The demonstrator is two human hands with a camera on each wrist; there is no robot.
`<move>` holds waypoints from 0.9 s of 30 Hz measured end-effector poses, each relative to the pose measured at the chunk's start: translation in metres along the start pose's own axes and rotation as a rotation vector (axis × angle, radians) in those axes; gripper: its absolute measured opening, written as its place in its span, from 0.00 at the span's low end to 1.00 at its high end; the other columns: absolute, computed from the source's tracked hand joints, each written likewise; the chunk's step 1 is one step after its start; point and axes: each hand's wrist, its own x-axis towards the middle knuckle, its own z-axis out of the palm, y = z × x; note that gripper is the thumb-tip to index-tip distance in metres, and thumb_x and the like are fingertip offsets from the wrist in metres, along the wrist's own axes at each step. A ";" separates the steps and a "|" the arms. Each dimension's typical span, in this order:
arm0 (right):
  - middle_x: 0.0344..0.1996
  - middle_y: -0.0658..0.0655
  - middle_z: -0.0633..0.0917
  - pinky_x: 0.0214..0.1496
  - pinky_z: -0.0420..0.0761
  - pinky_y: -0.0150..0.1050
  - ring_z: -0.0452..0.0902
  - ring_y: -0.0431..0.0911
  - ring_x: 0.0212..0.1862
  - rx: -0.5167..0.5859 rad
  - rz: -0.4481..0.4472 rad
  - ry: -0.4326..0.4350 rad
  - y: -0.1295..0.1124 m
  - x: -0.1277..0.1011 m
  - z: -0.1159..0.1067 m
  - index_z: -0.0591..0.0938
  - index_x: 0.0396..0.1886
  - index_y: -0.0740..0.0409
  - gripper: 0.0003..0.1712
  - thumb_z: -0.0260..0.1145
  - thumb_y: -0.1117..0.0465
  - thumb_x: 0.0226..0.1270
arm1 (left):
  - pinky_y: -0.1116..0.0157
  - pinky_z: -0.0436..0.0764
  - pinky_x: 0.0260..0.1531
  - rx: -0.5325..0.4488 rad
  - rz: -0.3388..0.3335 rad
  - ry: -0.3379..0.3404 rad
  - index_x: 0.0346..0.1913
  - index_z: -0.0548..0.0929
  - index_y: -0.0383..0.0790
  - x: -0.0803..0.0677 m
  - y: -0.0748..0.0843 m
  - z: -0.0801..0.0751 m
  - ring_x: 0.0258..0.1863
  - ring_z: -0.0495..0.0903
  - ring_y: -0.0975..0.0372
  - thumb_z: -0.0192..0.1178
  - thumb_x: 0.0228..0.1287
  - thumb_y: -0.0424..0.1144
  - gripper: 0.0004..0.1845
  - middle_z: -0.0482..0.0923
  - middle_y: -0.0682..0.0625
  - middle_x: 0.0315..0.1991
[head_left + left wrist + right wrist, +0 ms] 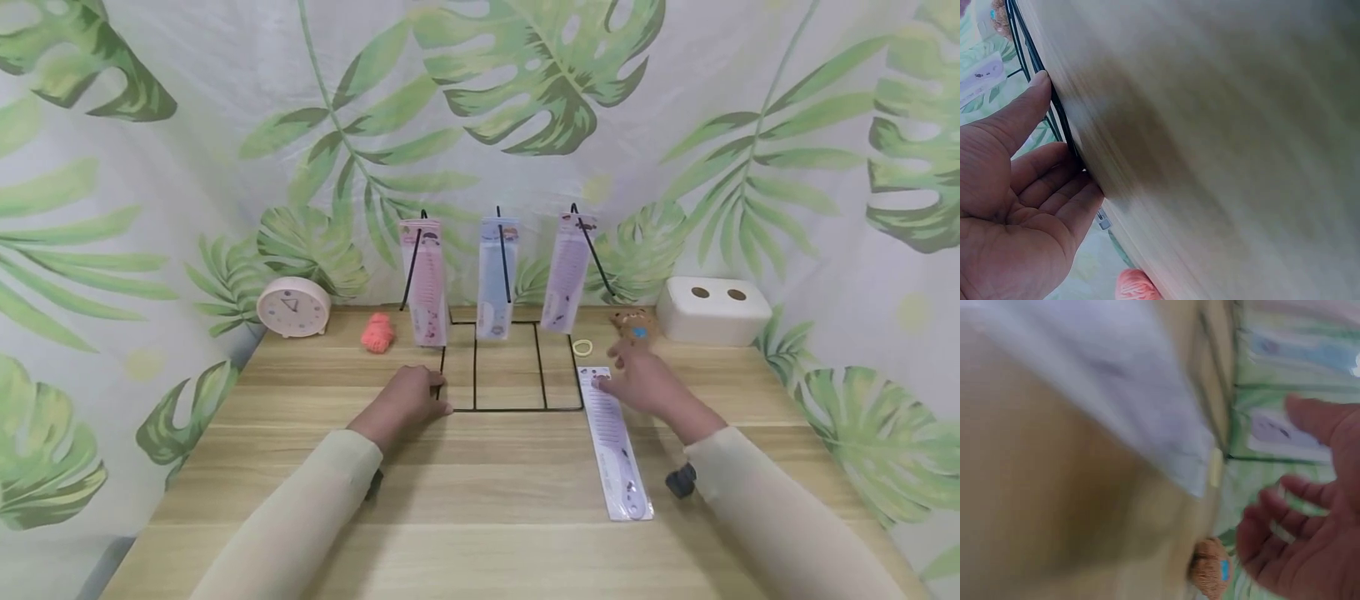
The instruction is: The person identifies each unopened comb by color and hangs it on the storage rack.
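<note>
My left hand point(408, 398) rests at the front left corner of a black wire display rack point(510, 410). In the left wrist view its thumb point(1038, 81) touches the wire, and the loosely bent fingers meet the rack near the tabletop. My right hand point(648, 383) hovers with parted fingers over the top end of a purple packaged comb point(617, 450) lying on the table; the right wrist view shows nothing in its grasp. From the rack's arms hang a pink packaged comb point(427, 287), a blue one point(495, 283) and a purple one point(567, 275).
A pink clock point(293, 307) and a coral yarn-like bundle point(378, 333) stand at the back left. Behind my right hand are a yellow ring point(582, 341), a brown bear figure point(637, 322) and a white box point(712, 312) with two holes. A leaf-print curtain point(540, 100) closes off the back.
</note>
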 end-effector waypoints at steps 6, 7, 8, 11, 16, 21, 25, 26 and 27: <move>0.66 0.82 0.75 0.70 0.78 0.69 0.77 0.75 0.66 -0.179 0.132 -0.102 -0.001 -0.033 0.028 0.69 0.74 0.78 0.54 0.76 0.40 0.70 | 0.43 0.72 0.79 -0.014 -0.021 -0.003 0.72 0.83 0.36 -0.001 -0.002 0.000 0.75 0.75 0.40 0.77 0.69 0.45 0.33 0.80 0.35 0.72; 0.66 0.82 0.75 0.69 0.79 0.68 0.78 0.74 0.64 -0.185 0.146 -0.104 -0.002 -0.037 0.031 0.69 0.74 0.80 0.56 0.77 0.38 0.68 | 0.43 0.71 0.79 -0.017 -0.023 -0.006 0.72 0.83 0.36 -0.001 -0.003 0.000 0.75 0.75 0.40 0.77 0.69 0.45 0.33 0.79 0.35 0.73; 0.64 0.82 0.75 0.67 0.81 0.67 0.79 0.73 0.62 -0.188 0.154 -0.102 -0.004 -0.040 0.034 0.68 0.74 0.82 0.58 0.78 0.37 0.67 | 0.43 0.71 0.79 -0.019 -0.023 -0.009 0.72 0.83 0.36 -0.001 -0.003 0.000 0.76 0.74 0.39 0.77 0.68 0.45 0.33 0.79 0.34 0.73; 0.57 0.78 0.78 0.59 0.84 0.63 0.80 0.67 0.54 -0.197 0.165 -0.082 -0.008 -0.047 0.042 0.70 0.69 0.84 0.62 0.79 0.33 0.62 | 0.43 0.71 0.79 -0.018 -0.023 -0.012 0.72 0.82 0.36 -0.001 -0.002 0.000 0.76 0.74 0.39 0.77 0.69 0.45 0.33 0.79 0.34 0.73; 0.44 0.69 0.79 0.47 0.83 0.54 0.76 0.58 0.44 -0.199 0.165 -0.056 -0.013 -0.050 0.045 0.76 0.59 0.83 0.56 0.82 0.34 0.59 | 0.43 0.72 0.79 -0.014 -0.025 -0.008 0.72 0.83 0.37 0.000 0.000 -0.001 0.75 0.75 0.40 0.77 0.69 0.45 0.33 0.79 0.34 0.73; 0.37 0.64 0.79 0.39 0.80 0.48 0.75 0.56 0.40 -0.167 0.210 -0.067 -0.001 -0.056 0.039 0.80 0.52 0.80 0.48 0.83 0.38 0.58 | 0.43 0.72 0.78 -0.011 -0.016 -0.009 0.71 0.83 0.37 0.002 0.001 0.001 0.75 0.75 0.40 0.78 0.68 0.45 0.32 0.80 0.34 0.72; 0.37 0.66 0.80 0.39 0.83 0.49 0.77 0.56 0.39 -0.135 0.259 -0.090 0.015 -0.060 0.032 0.77 0.53 0.82 0.47 0.83 0.41 0.60 | 0.43 0.72 0.78 -0.009 -0.008 -0.009 0.71 0.84 0.36 0.002 0.002 0.001 0.75 0.76 0.40 0.78 0.68 0.46 0.32 0.80 0.35 0.72; 0.37 0.66 0.80 0.39 0.84 0.50 0.78 0.56 0.39 -0.127 0.270 -0.096 0.018 -0.060 0.031 0.76 0.54 0.83 0.47 0.82 0.42 0.61 | 0.43 0.72 0.78 -0.005 -0.007 -0.009 0.71 0.84 0.36 0.002 0.003 0.000 0.74 0.76 0.40 0.77 0.68 0.45 0.32 0.80 0.34 0.72; 0.37 0.67 0.81 0.40 0.84 0.50 0.79 0.56 0.39 -0.122 0.283 -0.102 0.020 -0.060 0.031 0.75 0.56 0.84 0.49 0.82 0.42 0.62 | 0.43 0.72 0.78 -0.004 -0.005 -0.010 0.71 0.83 0.36 0.001 0.003 0.000 0.74 0.76 0.39 0.77 0.69 0.45 0.32 0.80 0.34 0.72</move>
